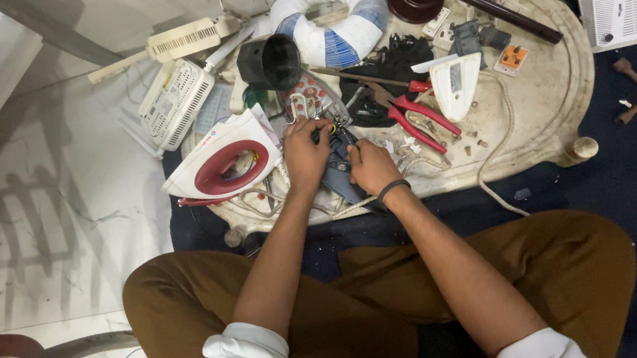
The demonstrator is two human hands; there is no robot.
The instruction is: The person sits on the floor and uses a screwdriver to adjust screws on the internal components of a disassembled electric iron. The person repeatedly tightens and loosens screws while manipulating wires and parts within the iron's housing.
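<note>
My left hand [306, 150] is curled with its fingertips pinched on something small and yellowish at the top edge of a dark blue-grey flat plastic part [343, 175]; what that small piece is, I cannot tell. My right hand [369, 167] is closed down over the same part, pressing it onto the round, worn cream-coloured tray table [554, 91], just in front of my crossed legs. A dark band sits on the right wrist. Just left of the hands lies a white and maroon clothes iron [224, 165] on its side. To the right, near the hands, rest red-handled pliers [415, 117]. Further back stand a black plastic cup [270, 62] and a white-and-blue ring-shaped wrapped coil [333, 13].
</note>
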